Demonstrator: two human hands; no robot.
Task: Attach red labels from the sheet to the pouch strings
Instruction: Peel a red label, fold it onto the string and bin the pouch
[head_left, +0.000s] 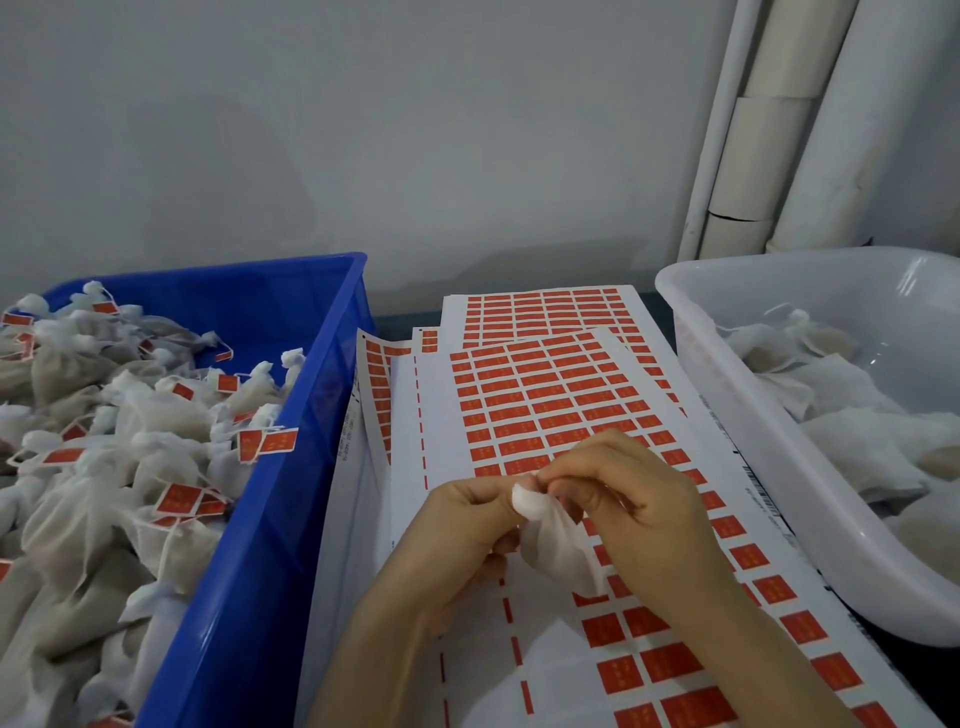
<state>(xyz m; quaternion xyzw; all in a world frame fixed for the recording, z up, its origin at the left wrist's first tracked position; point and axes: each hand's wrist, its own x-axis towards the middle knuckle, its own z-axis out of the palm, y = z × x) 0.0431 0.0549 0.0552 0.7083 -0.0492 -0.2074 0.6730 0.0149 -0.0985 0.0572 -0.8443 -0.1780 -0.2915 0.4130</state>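
Head view: we see the left hand (467, 514) and right hand (623, 499) over the bench's near middle. Both grips pinch narrow on the gathered neck of one white pouch (550, 540), held just above the label sheet (545, 410). It shows no red label, and fingers hide its string. The blue crate (234, 571) at the left edge is heaped with labelled pouches (130, 415), so we judge much is done. The white tub (727, 415) at the right edge holds bare pouches (857, 436), so more is left.

Single head view, close above label sheets (545, 395), facing forward-down toward wall (363, 130); wide-angle.
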